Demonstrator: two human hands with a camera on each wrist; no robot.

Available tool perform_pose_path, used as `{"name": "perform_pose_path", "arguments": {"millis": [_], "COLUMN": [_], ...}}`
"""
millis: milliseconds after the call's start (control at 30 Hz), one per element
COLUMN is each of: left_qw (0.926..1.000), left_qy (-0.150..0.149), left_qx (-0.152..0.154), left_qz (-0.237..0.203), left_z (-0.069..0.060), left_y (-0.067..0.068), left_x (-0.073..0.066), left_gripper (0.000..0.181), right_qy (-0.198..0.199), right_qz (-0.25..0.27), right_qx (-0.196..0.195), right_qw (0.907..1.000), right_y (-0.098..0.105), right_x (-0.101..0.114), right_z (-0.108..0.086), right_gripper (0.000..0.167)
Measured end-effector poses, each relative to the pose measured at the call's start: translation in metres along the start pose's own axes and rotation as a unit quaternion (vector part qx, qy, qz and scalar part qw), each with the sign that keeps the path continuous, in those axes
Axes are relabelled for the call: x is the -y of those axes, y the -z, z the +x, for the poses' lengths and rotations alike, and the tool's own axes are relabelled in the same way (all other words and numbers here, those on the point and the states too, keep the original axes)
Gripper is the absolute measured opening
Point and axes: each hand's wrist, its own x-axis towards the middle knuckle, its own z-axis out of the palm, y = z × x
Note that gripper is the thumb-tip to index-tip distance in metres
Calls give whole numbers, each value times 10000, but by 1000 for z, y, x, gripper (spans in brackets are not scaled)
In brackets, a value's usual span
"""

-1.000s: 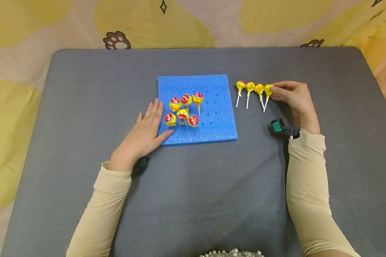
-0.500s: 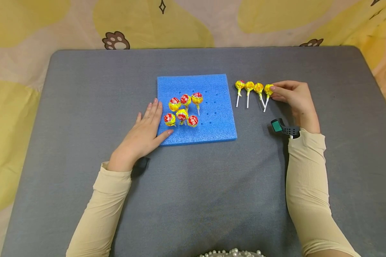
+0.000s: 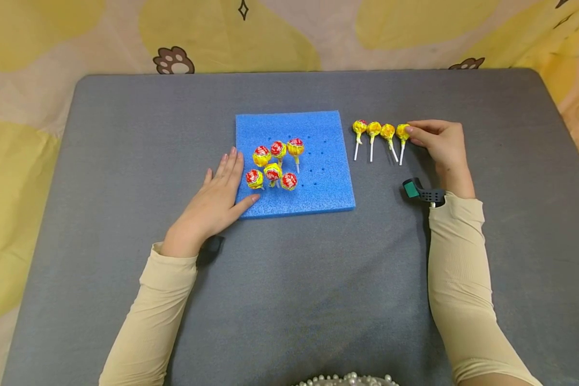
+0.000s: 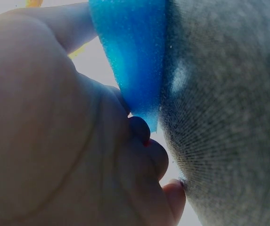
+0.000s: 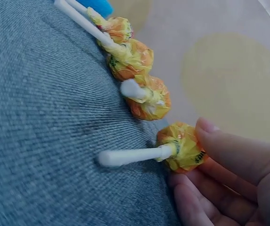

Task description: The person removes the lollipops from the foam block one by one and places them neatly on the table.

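Observation:
The left hand (image 3: 211, 203) lies with straight fingers along the left edge of the blue foam board (image 3: 328, 198), thumb on its front left part; the left wrist view shows the fingers against the foam's side (image 4: 137, 52). Several yellow-and-red lollipops (image 3: 272, 173) stand in the board's left and middle part, in two rows. Right of the board, three lollipops (image 3: 373, 130) lie on the table. At the right end of that row, the right hand (image 3: 441, 145) pinches a yellow lollipop (image 3: 402, 132) by its head; in the right wrist view its wrapper (image 5: 179, 146) sits between thumb and fingers.
Small holes show in the board's right part. The grey table (image 3: 309, 279) carries everything, with a patterned yellow cloth (image 3: 280, 37) behind its far edge. A black strap with a green piece (image 3: 411, 188) is at the right wrist. Pearl-like beads (image 3: 352, 378) show at the bottom edge.
The stick of the pinched lollipop has swung right, away from its neighbour's stick, and now stands more upright in the head view. The right wrist has shifted slightly left. The left hand stays put.

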Motion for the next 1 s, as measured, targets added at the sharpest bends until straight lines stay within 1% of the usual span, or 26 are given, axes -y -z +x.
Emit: {"name": "perform_pose_path", "arguments": {"millis": [167,267,367,500,667,767,833,900,1000], "left_qw": [10000,10000,10000,10000,10000,10000,10000,10000,10000], "left_qy": [-18,-23,-26,-19,-14,-17,-14,-11,-2], "left_qx": [-3,-1,6,15,26,26,30,26,33], "left_qz": [19,17,7,16,22,26,24,24,17], "left_z": [1,1,1,1,1,2,1,1,1], "left_y": [0,0,0,0,0,-1,-1,-1,-1], "left_x": [0,1,1,1,1,1,1,1,1], "left_gripper": [87,87,87,87,87,87,88,88,88], "right_qy": [44,-8,-65,-88,-168,-192,-139,-49,11], "right_qz": [-31,-33,135,493,778,947,986,928,608], "right_qx": [-111,-105,-64,-15,-11,-70,-189,-349,-527], "right_qw": [9999,9999,9999,9987,9968,9953,9949,9951,9968], "right_y": [-2,-2,-1,0,2,1,-1,-4,-7], "right_x": [-1,0,1,1,0,0,0,-1,0], "right_z": [1,1,0,0,-2,-1,0,1,2], "right_gripper": [11,12,12,11,10,6,3,5,6]}}
